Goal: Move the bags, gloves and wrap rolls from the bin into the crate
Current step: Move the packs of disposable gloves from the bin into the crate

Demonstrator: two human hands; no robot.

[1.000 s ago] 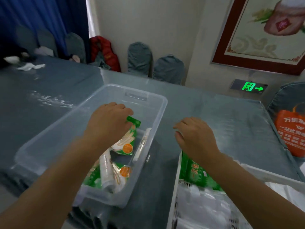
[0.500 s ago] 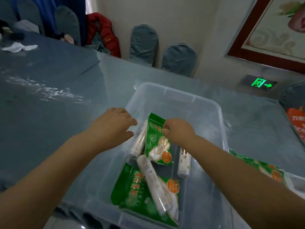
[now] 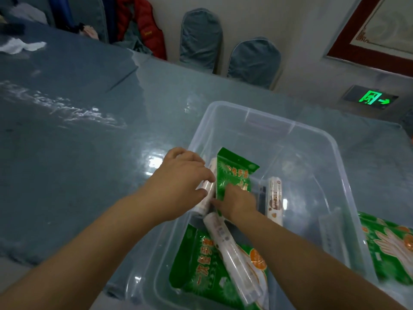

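Observation:
A clear plastic bin (image 3: pixel 225 108) stands on the blue-grey table. Inside it a green glove pack (image 3: pixel 234 171) leans up, with a white wrap roll (image 3: pixel 206 195) beside it at the left wall. My left hand (image 3: pixel 181 182) curls around that roll. My right hand (image 3: pixel 239 202) grips the lower part of the leaning pack. A second roll (image 3: pixel 275 198) lies further right. Nearer me, a third roll (image 3: pixel 230 249) rests across another green pack (image 3: pixel 199 265). Right of the bin lies one more green glove pack (image 3: pixel 388 242); the crate itself is hardly in view.
Covered chairs (image 3: pixel 253 59) and a red jacket (image 3: pixel 145 25) line the table's far side. White crumpled paper (image 3: pixel 20 45) lies at the far left of the table (image 3: pixel 67 130). A green exit sign (image 3: pixel 371 98) glows low on the wall.
My right hand came from the crate side into the bin, then slid down the leaning glove pack. My left hand went down onto the roll at the bin's left wall.

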